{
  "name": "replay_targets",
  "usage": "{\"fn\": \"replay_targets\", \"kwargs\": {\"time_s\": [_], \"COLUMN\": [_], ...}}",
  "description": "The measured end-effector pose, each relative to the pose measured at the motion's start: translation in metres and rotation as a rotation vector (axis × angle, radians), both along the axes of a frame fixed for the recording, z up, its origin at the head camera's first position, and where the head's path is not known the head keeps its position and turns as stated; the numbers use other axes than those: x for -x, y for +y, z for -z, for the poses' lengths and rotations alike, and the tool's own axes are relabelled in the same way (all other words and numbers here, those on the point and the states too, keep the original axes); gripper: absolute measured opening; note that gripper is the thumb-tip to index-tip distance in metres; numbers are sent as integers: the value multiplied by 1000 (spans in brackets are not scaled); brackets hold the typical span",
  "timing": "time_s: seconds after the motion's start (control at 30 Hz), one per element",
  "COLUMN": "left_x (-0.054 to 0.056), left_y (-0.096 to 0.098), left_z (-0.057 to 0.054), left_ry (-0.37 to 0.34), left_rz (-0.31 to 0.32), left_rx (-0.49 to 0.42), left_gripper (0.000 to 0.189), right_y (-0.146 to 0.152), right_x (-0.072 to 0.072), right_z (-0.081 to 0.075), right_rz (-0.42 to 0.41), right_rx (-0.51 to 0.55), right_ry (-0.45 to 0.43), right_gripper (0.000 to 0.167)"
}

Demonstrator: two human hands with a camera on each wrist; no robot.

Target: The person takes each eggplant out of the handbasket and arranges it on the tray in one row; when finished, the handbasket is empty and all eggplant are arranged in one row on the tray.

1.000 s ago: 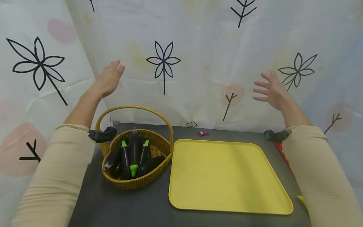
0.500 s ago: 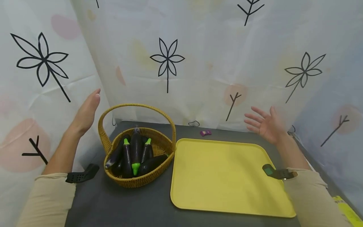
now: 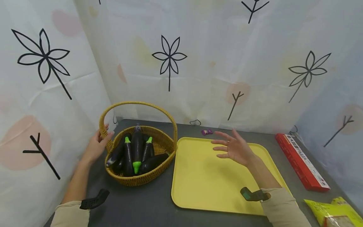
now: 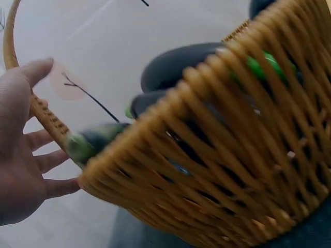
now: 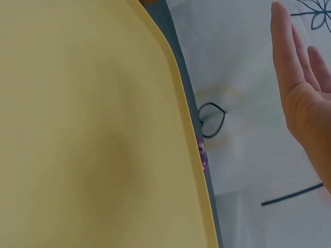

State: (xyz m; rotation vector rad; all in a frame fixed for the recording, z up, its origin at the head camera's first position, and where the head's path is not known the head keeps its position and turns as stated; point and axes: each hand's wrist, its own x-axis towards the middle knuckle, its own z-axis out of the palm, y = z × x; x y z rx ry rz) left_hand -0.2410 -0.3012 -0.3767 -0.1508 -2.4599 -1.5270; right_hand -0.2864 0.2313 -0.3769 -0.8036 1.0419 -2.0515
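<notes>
In the head view, a woven basket (image 3: 133,181) with a tall arched handle (image 3: 139,103) stands left of centre. Several dark eggplants (image 3: 137,151) lie in it, some with bright green caps. My left hand (image 3: 93,149) is at the left foot of the handle. The left wrist view shows that hand's thumb and extended fingers (image 4: 51,161) on either side of the handle, fingertips right at the basket's rim. Over the far part of a yellow tray (image 3: 198,183), my right hand (image 3: 235,149) hovers with fingers spread, holding nothing.
A small purple packet (image 3: 207,132) lies behind the tray. On the right are a red and white box (image 3: 302,162) and a yellow bag (image 3: 334,212). Patterned white cloth (image 3: 198,69) closes off the back and sides of the grey table (image 3: 136,208).
My left hand has come down from above to the basket handle. My right hand has lowered and moved left over the tray. The red box and yellow bag now show at right.
</notes>
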Motion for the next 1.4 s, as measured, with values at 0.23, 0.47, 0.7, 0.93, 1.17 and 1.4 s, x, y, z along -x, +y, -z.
{"fn": "replay_targets", "kwargs": {"time_s": [0.23, 0.47, 0.7, 0.93, 1.17, 1.4], "left_x": [-4, -5, -6, -6, -3, -1], "left_y": [5, 2, -1, 0, -3, -7], "left_z": [21, 38, 43, 49, 54, 54], "left_ry": [-109, -142, -167, -188, -202, -197], "left_rz": [4, 11, 1, -7, 3, -3], "left_rx": [-3, -78, -77, -71, -94, -93], "left_gripper": [65, 63, 62, 59, 60, 61], "right_y": [-53, -112, -169, -208, -231, -241], "right_x": [0, 2, 9, 19, 29, 37], "right_z": [0, -11, -19, -16, -13, -13], "right_rz": [-20, -161, -220, -234, -206, -310], "right_rx": [-160, -215, -294, -416, -556, -626], "right_ry": [53, 197, 245, 302, 441, 602], "right_gripper": [62, 48, 62, 46, 40, 39]}}
